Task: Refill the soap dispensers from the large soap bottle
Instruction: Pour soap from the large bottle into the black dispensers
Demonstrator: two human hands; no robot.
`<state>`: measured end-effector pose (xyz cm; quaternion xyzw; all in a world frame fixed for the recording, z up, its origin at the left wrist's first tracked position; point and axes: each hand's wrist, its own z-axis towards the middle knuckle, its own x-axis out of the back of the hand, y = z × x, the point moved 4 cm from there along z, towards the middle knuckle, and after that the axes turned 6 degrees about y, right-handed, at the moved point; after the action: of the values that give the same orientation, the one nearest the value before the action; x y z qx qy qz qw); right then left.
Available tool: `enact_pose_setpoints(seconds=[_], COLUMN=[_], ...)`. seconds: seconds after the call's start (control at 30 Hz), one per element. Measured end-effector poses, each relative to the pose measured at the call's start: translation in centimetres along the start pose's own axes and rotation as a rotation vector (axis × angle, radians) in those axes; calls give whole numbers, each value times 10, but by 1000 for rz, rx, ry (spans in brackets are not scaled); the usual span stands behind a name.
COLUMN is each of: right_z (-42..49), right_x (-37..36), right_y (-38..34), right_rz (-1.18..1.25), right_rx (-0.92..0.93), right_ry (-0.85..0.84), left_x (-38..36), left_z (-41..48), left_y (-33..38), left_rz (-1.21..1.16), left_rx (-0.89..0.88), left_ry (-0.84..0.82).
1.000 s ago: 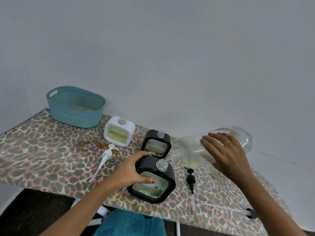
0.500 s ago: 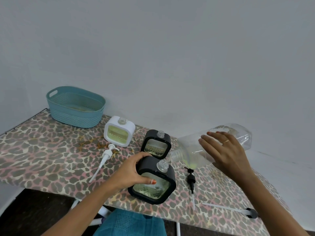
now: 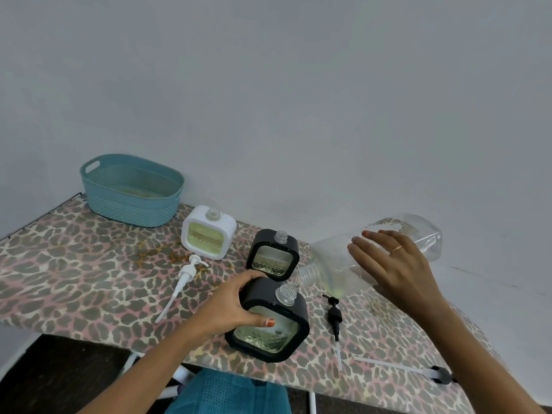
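My left hand (image 3: 227,306) grips the near black square soap dispenser (image 3: 270,324) at its left side, holding it tilted on the board. My right hand (image 3: 394,271) holds the large clear soap bottle (image 3: 331,264) tipped well over, its open neck right above the dispenser's clear threaded neck (image 3: 286,292). A little yellow-green soap pools low in the bottle near its neck. A second black dispenser (image 3: 273,254) stands just behind, and a white dispenser (image 3: 208,232) with yellow-green soap stands further left. All three dispensers have no pumps on.
A white pump (image 3: 185,276) lies left of my hand, a black pump (image 3: 334,318) to the right, another black pump (image 3: 439,374) near the front right edge. A teal basket (image 3: 131,189) sits at the back left of the leopard-print ironing board (image 3: 59,276). The wall is close behind.
The bottle's base has risen a little, so it is tipped more steeply, and its neck has come closer over the dispenser's opening. My left hand keeps its hold.
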<state>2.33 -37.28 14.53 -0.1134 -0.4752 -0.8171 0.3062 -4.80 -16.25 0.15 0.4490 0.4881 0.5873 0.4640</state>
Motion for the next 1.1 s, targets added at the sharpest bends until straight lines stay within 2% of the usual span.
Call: enact_pose_setpoints(seconds=[0.43,1.1], right_z=[1,3], right_x=[1,2], right_y=[0,1], right_rz=[-24,-64], right_rx=[61,131], right_ry=[-26,24], left_x=[-4,-5], left_z=[3,1], left_y=[-6,-4], left_rz=[33,18], left_rx=[6,14], left_ry=[-18,-15])
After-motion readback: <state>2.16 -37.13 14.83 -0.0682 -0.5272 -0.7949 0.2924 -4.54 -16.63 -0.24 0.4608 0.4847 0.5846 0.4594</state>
